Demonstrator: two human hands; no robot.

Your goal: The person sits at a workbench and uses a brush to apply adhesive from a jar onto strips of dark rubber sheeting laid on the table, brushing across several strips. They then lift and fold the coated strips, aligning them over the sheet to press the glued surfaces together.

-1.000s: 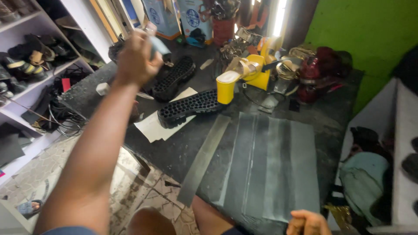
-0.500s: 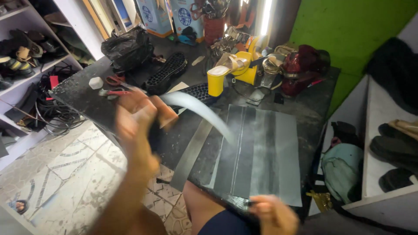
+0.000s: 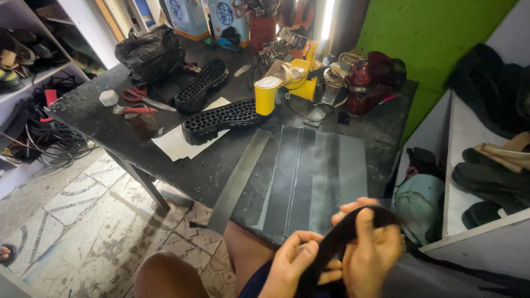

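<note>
Both hands low, close together over the lap, just off the bench's near edge. Left hand [image 3: 295, 262] palm up, fingers [image 3: 309, 238] curled closed in a grip. Right hand [image 3: 370, 251] beside it, touching, thumb [image 3: 364, 223] raised, fingers wrapped shut. Bare knee [image 3: 168, 276] at left.

— Looking like a shoe repair workshop?
— Yes: black soles [image 3: 221, 118] lying mid-frame, yellow heeled sandal [image 3: 284, 80] standing above, red scissors [image 3: 138, 96] resting upper left, shoes [image 3: 486, 176] sitting right.
</note>
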